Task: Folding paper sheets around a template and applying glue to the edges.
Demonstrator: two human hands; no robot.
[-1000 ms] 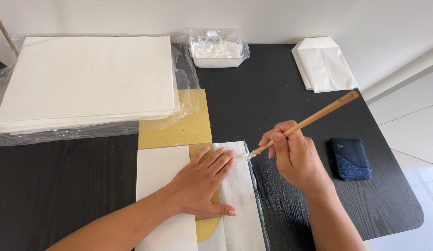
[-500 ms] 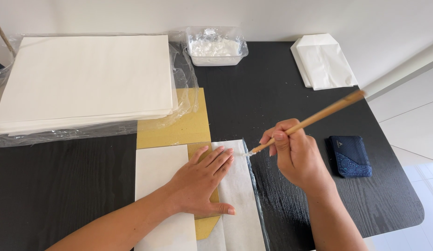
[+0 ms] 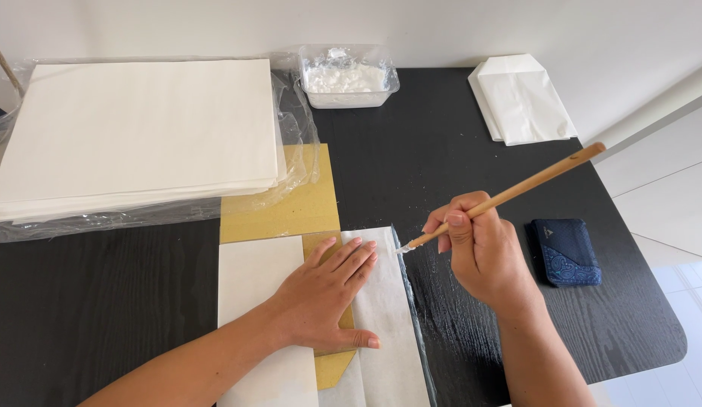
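Observation:
My left hand [image 3: 324, 298] lies flat, fingers spread, on a folded white paper sheet [image 3: 387, 316] that covers a gold sheet [image 3: 291, 203]. A wooden-handled brush [image 3: 509, 196] is gripped in my right hand [image 3: 483, 252], its tip touching the paper's right edge near the upper corner. A wet, shiny strip runs on the black table [image 3: 140, 301] along that edge. Another white sheet [image 3: 253, 279] lies left of my left hand.
A thick stack of white paper [image 3: 140, 136] in clear plastic wrap fills the far left. A clear tub of white paste [image 3: 345, 77] stands at the back. Folded white paper [image 3: 521, 98] lies at the back right, a dark blue pouch [image 3: 566, 252] on the right.
The brush tip has stayed near the paper's upper right edge, with only small shifts of my right hand. My left hand keeps its place on the paper.

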